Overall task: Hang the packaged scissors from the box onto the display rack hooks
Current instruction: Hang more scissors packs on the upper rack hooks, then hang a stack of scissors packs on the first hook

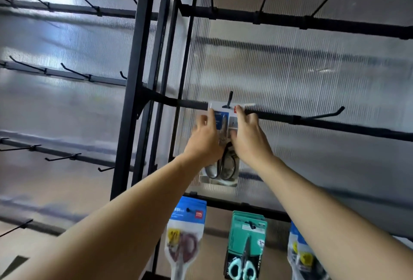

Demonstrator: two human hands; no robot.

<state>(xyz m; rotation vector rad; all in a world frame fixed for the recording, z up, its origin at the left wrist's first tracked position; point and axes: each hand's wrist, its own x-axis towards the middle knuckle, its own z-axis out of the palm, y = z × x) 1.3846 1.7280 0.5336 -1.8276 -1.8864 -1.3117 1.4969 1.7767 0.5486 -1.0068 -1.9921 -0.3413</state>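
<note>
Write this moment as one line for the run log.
step: hanging scissors pack | hook: through pack's hang hole | left hand: grips pack | right hand: grips pack

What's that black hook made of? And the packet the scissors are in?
The hook looks like thin metal wire, painted matte black. The packet seems printed cardboard with a clear plastic cover: glossy glare over the scissors, but it's blurry.
</note>
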